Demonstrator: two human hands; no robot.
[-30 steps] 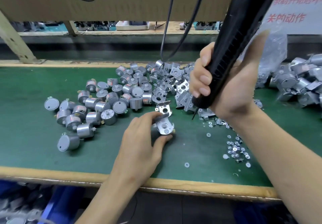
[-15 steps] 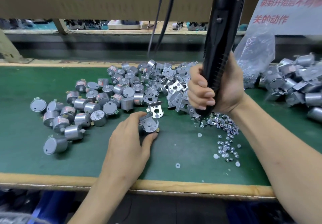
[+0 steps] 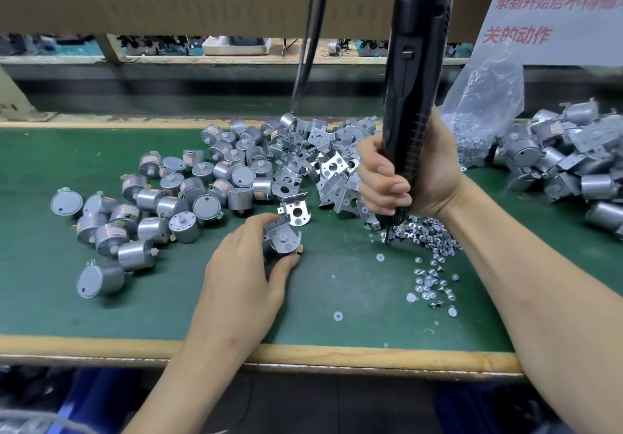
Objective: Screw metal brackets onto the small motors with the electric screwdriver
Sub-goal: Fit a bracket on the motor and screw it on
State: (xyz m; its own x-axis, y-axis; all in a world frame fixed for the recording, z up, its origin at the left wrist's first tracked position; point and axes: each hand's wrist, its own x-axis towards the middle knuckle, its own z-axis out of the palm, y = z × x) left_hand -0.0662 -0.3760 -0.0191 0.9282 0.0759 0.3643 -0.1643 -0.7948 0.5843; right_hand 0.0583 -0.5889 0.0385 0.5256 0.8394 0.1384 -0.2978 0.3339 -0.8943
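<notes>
Motor (image 3: 282, 243) with a metal bracket (image 3: 278, 228) laid over its top face stands on the green tabletop (image 3: 40, 292) near the front middle, pinched between the thumb and fingers of the left grip (image 3: 242, 275). Right of it, the right grip (image 3: 401, 177) is clenched round the black electric screwdriver (image 3: 416, 62), which stands nearly upright with its bit down at the left edge of a scatter of screws (image 3: 428, 234). Loose motors (image 3: 188, 194) lie heaped to the left, bare brackets (image 3: 323, 163) behind the held motor, and a clear plastic bag (image 3: 485, 103) and bracketed motors (image 3: 566, 157) at the far right.
</notes>
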